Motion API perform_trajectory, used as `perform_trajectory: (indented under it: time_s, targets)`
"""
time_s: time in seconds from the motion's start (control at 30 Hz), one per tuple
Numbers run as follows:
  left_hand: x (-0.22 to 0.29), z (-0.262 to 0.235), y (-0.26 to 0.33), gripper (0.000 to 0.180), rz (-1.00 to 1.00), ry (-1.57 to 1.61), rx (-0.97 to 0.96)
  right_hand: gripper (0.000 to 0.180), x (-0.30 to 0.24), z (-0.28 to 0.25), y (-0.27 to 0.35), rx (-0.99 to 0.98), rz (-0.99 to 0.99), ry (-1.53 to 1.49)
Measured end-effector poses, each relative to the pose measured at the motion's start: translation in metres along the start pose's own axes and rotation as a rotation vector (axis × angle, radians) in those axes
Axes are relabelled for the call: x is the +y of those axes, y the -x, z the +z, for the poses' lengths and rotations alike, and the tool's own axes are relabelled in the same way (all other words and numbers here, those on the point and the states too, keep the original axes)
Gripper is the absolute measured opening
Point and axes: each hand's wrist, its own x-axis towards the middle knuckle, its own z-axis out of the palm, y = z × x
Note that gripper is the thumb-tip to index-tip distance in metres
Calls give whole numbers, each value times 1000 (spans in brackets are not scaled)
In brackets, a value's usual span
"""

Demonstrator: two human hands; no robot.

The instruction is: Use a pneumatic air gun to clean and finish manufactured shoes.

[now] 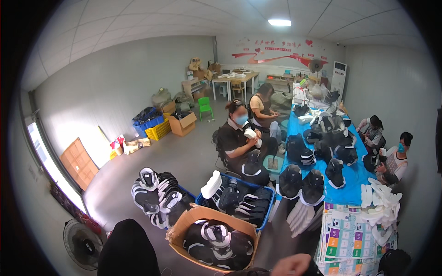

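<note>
My left hand [292, 264] comes in at the lower edge, its dark sleeve [251, 272] reaching in from the left. It is blurred and cut off by the frame, so its finger pose is unclear. Just right of it is a dark thing I cannot make out. My right hand is out of sight. Nearest the hand is an open cardboard box [184, 232] of black cap-like pieces with white trim [217, 235]. Farther right, stacked printed sheets [343, 234] lie at the table's near end, with white curved pads [382, 207] beside and on them.
Blue crates [200, 200] of black pieces stand beyond the box. Several black caps [311, 186] cover the blue-topped table [347, 191]. Seated people [237, 138] work along both its sides. A fan [83, 244] stands lower left, near a dark rounded shape [129, 250].
</note>
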Motion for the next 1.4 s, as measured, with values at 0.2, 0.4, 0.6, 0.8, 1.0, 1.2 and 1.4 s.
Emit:
perform_trajectory:
  time_s: [0.2, 0.4, 0.6, 0.8, 1.0, 1.2, 1.4]
  targets:
    - [56, -63, 19, 14, 279, 55, 102, 33, -48, 2, 41, -179, -229, 93]
    - [217, -109, 76, 14, 1097, 171, 69, 28, -61, 32, 92, 324, 48, 77]
    - [243, -91, 87, 15, 1329, 253, 6, 31, -75, 50, 103, 358, 133, 107]
    - [246, -86, 100, 15, 1394, 256, -8, 34, -74, 70, 101, 422, 105, 125]
    - [247, -85, 103, 16, 1484, 245, -24, 39, -66, 76, 111, 449, 129, -2]
    - [250, -88, 109, 17, 1588, 223, -39, 40, -57, 88, 116, 532, 51, 1]
    - [252, -85, 124, 18, 1720, 191, -51, 40, -54, 99, 116, 599, 60, 37]
